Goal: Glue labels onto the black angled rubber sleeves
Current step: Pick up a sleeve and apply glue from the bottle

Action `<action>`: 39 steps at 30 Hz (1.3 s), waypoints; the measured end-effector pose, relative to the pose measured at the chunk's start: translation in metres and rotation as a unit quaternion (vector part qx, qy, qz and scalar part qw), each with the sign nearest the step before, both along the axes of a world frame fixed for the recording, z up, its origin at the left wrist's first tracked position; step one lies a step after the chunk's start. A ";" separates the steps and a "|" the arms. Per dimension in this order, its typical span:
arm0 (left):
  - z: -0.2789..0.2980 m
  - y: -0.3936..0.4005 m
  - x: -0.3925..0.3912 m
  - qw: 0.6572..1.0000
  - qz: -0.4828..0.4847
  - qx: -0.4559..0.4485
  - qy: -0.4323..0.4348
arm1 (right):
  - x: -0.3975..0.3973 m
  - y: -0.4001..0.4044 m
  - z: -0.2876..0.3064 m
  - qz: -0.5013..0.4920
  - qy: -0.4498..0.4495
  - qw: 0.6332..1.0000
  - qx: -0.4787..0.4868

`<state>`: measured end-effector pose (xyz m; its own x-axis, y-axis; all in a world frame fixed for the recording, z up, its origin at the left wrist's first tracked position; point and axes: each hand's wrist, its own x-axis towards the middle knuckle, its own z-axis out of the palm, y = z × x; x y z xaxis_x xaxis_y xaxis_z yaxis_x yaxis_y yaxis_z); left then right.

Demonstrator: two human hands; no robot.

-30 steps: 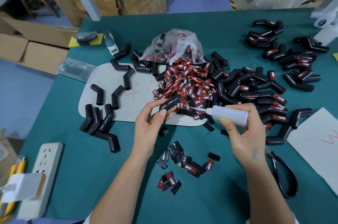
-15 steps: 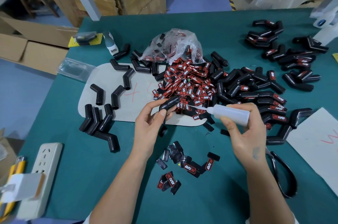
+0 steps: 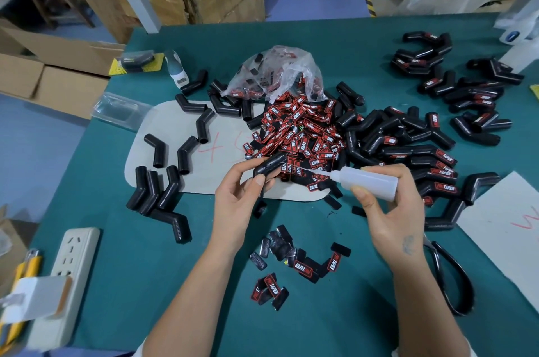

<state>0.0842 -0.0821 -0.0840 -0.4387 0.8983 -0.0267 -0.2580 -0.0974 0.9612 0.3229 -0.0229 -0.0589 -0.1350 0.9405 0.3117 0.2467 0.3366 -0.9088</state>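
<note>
Left hand pinches one black sleeve between thumb and fingers, held above the pale mat, long axis running up-right toward the label pile. Right hand wraps the glue bottle, nozzle pointing left at the sleeve's upper end, tip near but apart from it. The gap between nozzle and sleeve is the thing to close, likely by the right hand. Open room lies below the hands, apart from loose labels. Labelled sleeves crowd the right; bare ones lie left.
</note>
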 end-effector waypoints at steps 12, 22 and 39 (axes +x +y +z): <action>-0.003 0.000 -0.002 0.999 0.006 -0.018 0.038 | 0.000 0.000 0.002 0.000 -0.001 1.000 0.006; -0.007 0.000 -0.002 0.998 -0.001 -0.021 0.053 | -0.001 0.001 -0.002 -0.001 -0.001 1.000 0.005; -0.007 -0.001 -0.003 0.994 -0.008 -0.035 0.105 | -0.002 -0.001 0.000 0.008 -0.004 1.000 0.010</action>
